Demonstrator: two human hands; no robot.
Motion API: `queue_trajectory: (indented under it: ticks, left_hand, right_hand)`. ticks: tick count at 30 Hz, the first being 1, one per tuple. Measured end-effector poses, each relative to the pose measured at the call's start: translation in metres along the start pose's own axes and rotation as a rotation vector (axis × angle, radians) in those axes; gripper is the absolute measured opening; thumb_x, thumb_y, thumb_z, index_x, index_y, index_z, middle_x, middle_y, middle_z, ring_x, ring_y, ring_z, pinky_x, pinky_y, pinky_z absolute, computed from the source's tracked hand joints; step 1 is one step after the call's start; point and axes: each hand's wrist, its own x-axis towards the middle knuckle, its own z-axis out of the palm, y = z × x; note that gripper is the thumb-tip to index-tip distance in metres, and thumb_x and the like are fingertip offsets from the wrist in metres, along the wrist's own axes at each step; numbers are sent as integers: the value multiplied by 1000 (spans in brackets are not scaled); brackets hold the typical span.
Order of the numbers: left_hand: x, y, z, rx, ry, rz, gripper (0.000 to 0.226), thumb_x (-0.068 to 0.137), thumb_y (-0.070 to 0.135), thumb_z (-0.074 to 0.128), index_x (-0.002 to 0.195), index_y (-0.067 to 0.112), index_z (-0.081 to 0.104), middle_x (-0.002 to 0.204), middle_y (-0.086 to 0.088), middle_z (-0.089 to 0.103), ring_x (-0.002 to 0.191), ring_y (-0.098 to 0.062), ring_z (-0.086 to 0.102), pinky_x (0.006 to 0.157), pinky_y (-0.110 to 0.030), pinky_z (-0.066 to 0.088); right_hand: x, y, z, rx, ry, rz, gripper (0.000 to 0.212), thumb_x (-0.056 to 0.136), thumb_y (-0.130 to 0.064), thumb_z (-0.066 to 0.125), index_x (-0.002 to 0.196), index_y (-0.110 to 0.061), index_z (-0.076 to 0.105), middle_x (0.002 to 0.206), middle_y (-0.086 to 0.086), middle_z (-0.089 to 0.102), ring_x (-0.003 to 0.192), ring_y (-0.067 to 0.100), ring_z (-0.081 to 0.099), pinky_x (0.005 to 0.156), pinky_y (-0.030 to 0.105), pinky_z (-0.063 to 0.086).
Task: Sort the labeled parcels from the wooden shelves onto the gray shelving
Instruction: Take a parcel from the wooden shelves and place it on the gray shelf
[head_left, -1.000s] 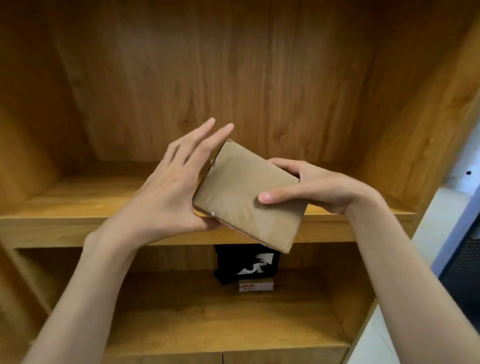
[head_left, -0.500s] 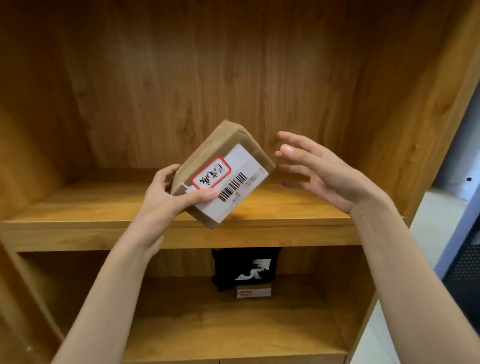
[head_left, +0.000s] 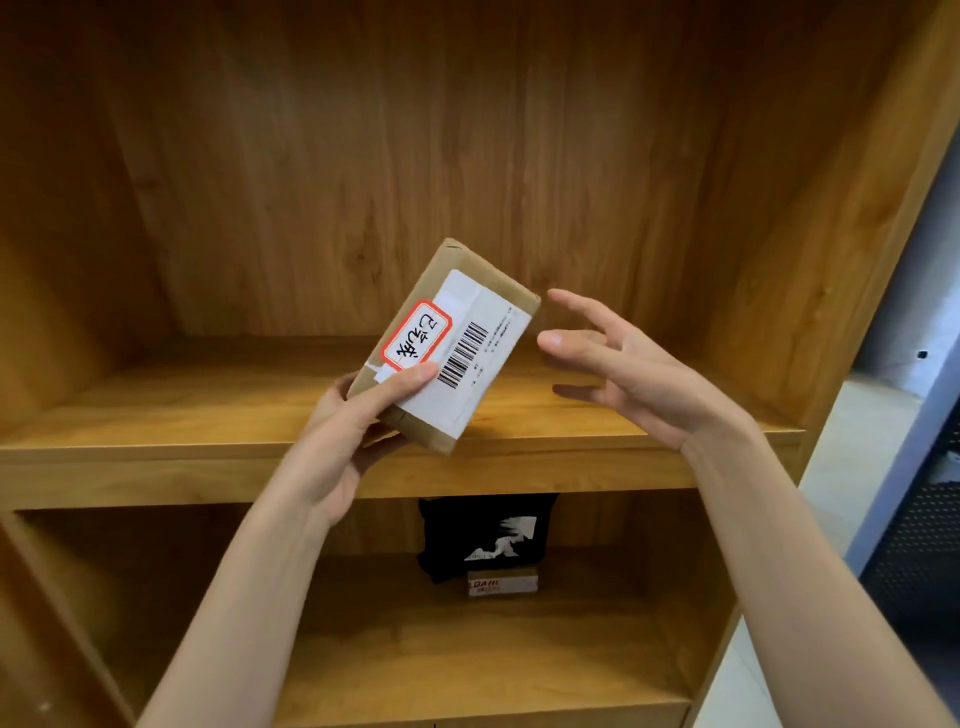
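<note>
Brown parcel (head_left: 447, 343) in left grip (head_left: 353, 431) | right grip (head_left: 639, 374) released | label script illegible

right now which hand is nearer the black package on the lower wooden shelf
Left. The left hand, gripping the brown cardboard parcel, sits above and just left of the black package; the right hand hangs open, higher and further right.

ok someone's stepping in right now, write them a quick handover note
Left hand grips the brown parcel at its lower corner, label face up, tilted, above the upper wooden shelf.
Right hand open beside the parcel, not touching it.
A black item and a small box sit on the lower shelf.
Done: parcel picked up, label showing.
Left: carry it to the gray shelving, which is mostly out of view, then sort what remains.
</note>
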Motion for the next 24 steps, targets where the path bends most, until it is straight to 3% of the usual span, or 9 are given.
queue_trajectory:
  ticks: [4,8,11,15,19,24]
  left_hand:
    - [-9,-6,19,-263,8,-2,47,64,32,74,108,21,62,93,1,75,102,-19,66,87,-39,55]
    - [-13,-12,44,-444,-23,-20,41,69,30,72,108,21,63,98,-4,74,107,-24,64,94,-44,52]
    - [-15,-18,56,-409,-66,-40,39,69,33,71,106,24,63,101,-5,74,109,-25,63,96,-44,51]
    - [-11,-22,45,-132,-174,-44,61,57,56,72,112,31,63,119,-3,66,117,-28,55,101,-49,44]
    - [4,-6,9,97,-153,147,125,28,72,83,139,30,43,133,0,56,123,-20,52,101,-42,45]
    - [15,19,-16,441,-370,276,115,37,75,79,139,46,36,139,4,52,127,-15,50,110,-47,34]
  right_hand:
    - [1,8,12,40,-34,8,97,63,-44,76,145,-41,26,139,3,44,128,20,47,107,46,41]
    - [4,19,30,35,-60,14,106,59,-50,83,145,-46,21,136,-3,44,126,16,48,106,42,42]
    - [6,27,34,63,14,-25,102,53,-49,82,139,-49,29,131,-2,50,120,15,54,102,40,46]
    - [0,26,17,83,63,-45,94,53,-44,82,137,-42,40,128,3,54,115,17,57,93,32,52]
    - [-11,13,-10,-42,-64,-59,78,58,-41,78,130,-39,50,124,1,59,109,12,61,82,24,51]
    - [-20,-3,-25,-204,-239,-70,59,65,-32,72,120,-43,53,118,-5,59,105,8,62,80,19,51]
